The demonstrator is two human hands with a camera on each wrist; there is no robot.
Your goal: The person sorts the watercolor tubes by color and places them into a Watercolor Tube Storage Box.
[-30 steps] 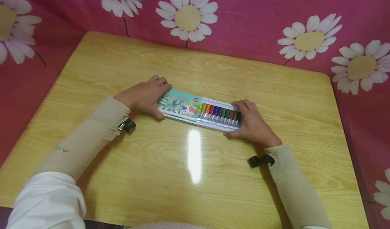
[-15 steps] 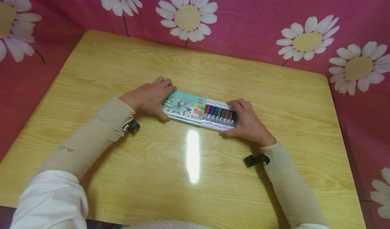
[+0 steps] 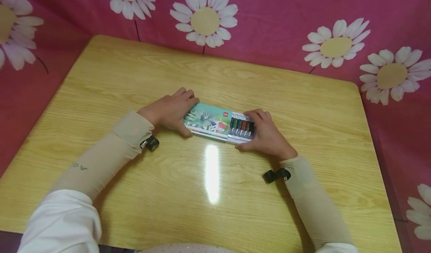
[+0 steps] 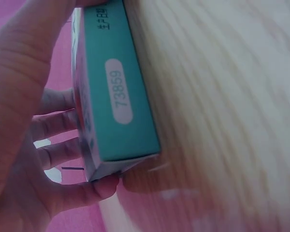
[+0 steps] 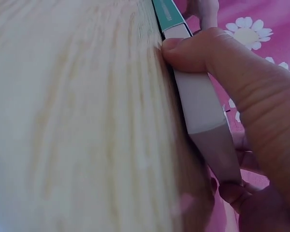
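A flat teal cardboard sleeve (image 3: 210, 120) printed with plants lies near the middle of the table. Out of its right end sticks a white tray (image 3: 232, 139) with several paint tubes (image 3: 241, 127), the visible ones dark blue, green, brown and black. My left hand (image 3: 173, 110) grips the sleeve's left end, thumb on the near side and fingers on the far side. My right hand (image 3: 267, 133) holds the tray's right end the same way. In the right wrist view the thumb presses the tray's white side wall (image 5: 200, 104), close to the sleeve's edge.
The wooden table (image 3: 161, 197) has rounded far corners. A pink cloth (image 3: 269, 17) with large daisies hangs behind it and at both sides. Each wrist wears a small black camera, such as the right one (image 3: 276, 175).
The tray has slid left into the sleeve, so fewer paint tubes show. My right hand has moved left with it; my left hand and the sleeve have shifted slightly right.
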